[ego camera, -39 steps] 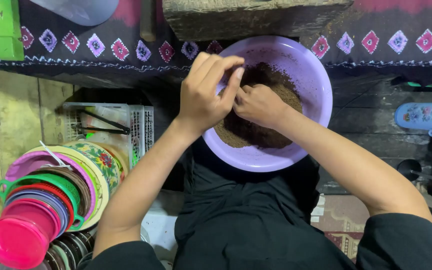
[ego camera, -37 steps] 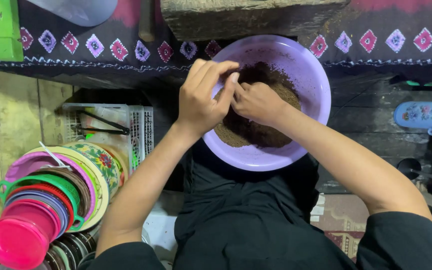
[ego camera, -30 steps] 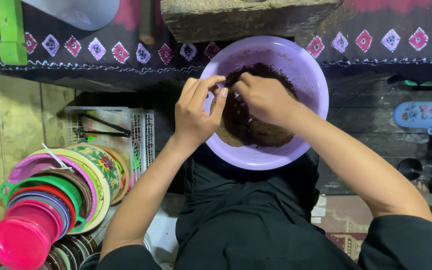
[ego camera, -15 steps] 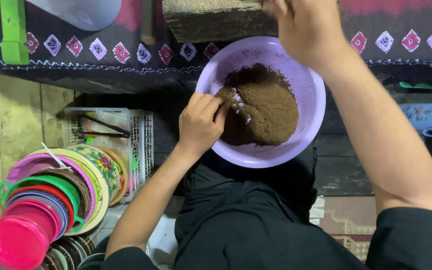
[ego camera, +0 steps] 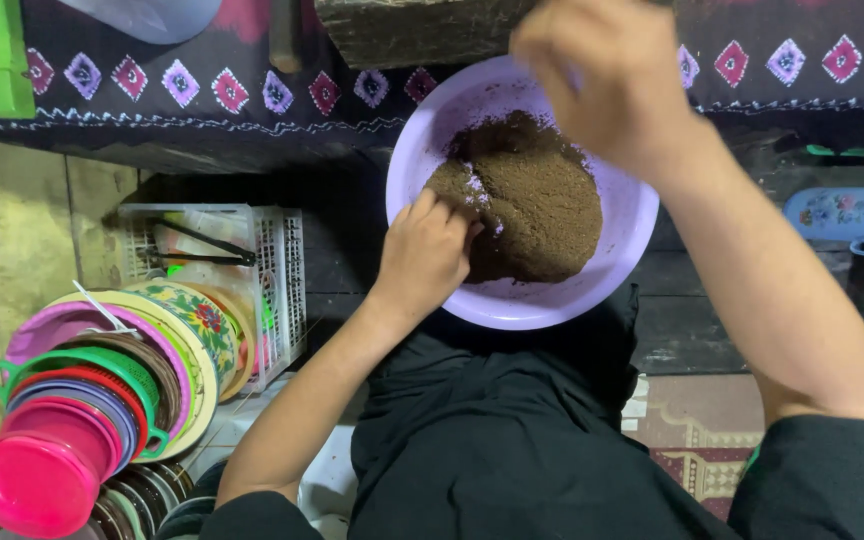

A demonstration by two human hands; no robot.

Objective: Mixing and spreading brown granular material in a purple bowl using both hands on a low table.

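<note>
We see a purple bowl [ego camera: 432, 130] with brown powder [ego camera: 532, 200] inside. Behind the bowl, our dark cloth [ego camera: 202, 110] has pink and purple diamonds. Left of the bowl sit a white crate [ego camera: 277, 270] and a pink lid [ego camera: 27, 485].

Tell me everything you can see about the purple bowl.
The purple bowl is round, shallow and looks like smooth plastic. It sits upright by a dark patterned cloth, over the person's lap. A mound of brown powder fills it. The left hand rests on its near rim, fingers in the powder; the right hand hovers blurred above.
</note>
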